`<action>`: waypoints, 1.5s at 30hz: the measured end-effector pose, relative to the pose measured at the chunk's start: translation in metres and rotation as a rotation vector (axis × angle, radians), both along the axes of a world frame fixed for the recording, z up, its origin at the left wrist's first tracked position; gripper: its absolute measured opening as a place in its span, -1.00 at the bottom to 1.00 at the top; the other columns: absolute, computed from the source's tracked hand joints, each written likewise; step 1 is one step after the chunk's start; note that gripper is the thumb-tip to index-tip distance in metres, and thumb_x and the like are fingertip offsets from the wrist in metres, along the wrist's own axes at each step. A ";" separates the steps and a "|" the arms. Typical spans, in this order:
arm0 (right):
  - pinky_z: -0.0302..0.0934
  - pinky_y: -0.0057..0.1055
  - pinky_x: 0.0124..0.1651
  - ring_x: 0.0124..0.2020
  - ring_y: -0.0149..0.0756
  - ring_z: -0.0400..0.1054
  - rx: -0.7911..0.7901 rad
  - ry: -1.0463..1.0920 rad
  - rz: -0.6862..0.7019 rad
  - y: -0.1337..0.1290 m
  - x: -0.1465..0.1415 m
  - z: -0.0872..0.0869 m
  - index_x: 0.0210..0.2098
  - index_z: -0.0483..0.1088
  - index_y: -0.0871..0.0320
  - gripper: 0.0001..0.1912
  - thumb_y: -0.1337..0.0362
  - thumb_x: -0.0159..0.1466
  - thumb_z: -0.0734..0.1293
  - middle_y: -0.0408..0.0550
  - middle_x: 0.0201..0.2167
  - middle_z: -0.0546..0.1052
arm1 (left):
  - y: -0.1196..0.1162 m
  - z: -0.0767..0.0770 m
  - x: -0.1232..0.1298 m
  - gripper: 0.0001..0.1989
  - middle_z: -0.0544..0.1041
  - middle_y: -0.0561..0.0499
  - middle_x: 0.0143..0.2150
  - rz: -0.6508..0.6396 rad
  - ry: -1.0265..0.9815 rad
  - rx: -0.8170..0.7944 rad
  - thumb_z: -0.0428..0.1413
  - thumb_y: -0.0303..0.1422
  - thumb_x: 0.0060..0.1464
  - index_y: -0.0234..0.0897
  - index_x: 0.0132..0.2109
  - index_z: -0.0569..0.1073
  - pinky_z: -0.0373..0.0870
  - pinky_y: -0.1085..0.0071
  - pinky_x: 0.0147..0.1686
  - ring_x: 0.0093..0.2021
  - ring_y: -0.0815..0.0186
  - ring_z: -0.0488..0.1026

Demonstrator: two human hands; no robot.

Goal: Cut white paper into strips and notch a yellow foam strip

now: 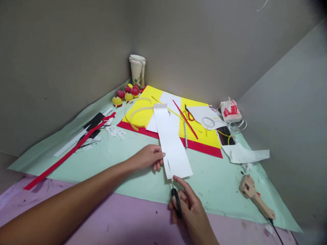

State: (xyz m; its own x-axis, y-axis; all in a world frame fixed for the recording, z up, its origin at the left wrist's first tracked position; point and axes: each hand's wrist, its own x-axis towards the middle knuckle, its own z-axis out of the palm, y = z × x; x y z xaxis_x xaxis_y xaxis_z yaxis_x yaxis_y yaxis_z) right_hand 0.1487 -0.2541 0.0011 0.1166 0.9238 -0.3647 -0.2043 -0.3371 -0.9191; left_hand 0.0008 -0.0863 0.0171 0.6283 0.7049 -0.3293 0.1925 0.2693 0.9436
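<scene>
The paper (173,143) is near the middle of the table's (133,217) near edge. Left hand (150,157) pinches the paper's left edge, thumb on top. Right hand (190,206) grips scissors (177,204) at its near end. Yellow sheet (208,134) lies beyond; glue gun (260,200), right edge; cup (137,69), far corner.

A pale green sheet (219,190) lies on a purple tabletop (138,217).

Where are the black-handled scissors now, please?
In the head view, the scissors are in the right hand, low and just right of centre, at the near edge of the white paper strip.
</scene>
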 end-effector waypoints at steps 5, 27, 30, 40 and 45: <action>0.12 -0.47 -0.58 -0.70 -0.48 0.20 -0.023 0.029 -0.013 0.000 0.002 -0.001 0.14 0.35 0.19 -0.39 0.03 0.18 0.40 -0.18 -0.56 0.43 | 0.000 0.001 0.000 -0.77 0.47 0.03 -0.50 -0.004 0.001 -0.028 0.11 -0.24 0.06 -0.33 -0.39 0.33 0.31 0.54 -0.62 -0.60 0.44 0.42; 0.13 -0.45 -0.54 -0.65 -0.49 0.12 0.018 0.078 0.028 -0.002 0.008 -0.016 0.24 0.27 0.19 -0.32 -0.01 0.22 0.37 -0.24 -0.57 0.31 | 0.001 0.002 0.000 -0.79 0.48 0.02 -0.50 0.006 0.013 -0.038 0.06 -0.29 0.11 -0.34 -0.40 0.33 0.32 0.53 -0.62 -0.59 0.45 0.41; 0.13 -0.45 -0.54 -0.65 -0.49 0.12 0.032 0.063 0.033 -0.003 0.007 -0.016 0.23 0.28 0.18 -0.34 -0.01 0.23 0.36 -0.25 -0.57 0.31 | 0.001 0.002 0.000 -0.79 0.48 0.01 -0.50 0.005 0.009 -0.028 0.06 -0.29 0.11 -0.35 -0.40 0.33 0.31 0.53 -0.62 -0.59 0.44 0.41; 0.17 -0.45 -0.54 -0.65 -0.47 0.17 -0.027 0.043 0.029 -0.001 0.007 -0.013 0.18 0.33 0.15 -0.38 0.01 0.21 0.38 -0.20 -0.54 0.37 | 0.001 0.001 -0.001 -0.78 0.48 0.00 -0.49 -0.012 0.009 -0.028 0.08 -0.28 0.09 -0.36 -0.40 0.34 0.32 0.52 -0.62 -0.59 0.44 0.41; 0.15 -0.46 -0.56 -0.65 -0.48 0.14 -0.026 0.041 -0.005 -0.002 0.004 -0.010 0.17 0.35 0.15 -0.39 0.01 0.20 0.38 -0.21 -0.55 0.36 | 0.000 0.003 0.000 -0.79 0.48 0.02 -0.49 -0.015 0.009 -0.034 0.07 -0.29 0.11 -0.35 -0.39 0.34 0.32 0.53 -0.62 -0.59 0.44 0.42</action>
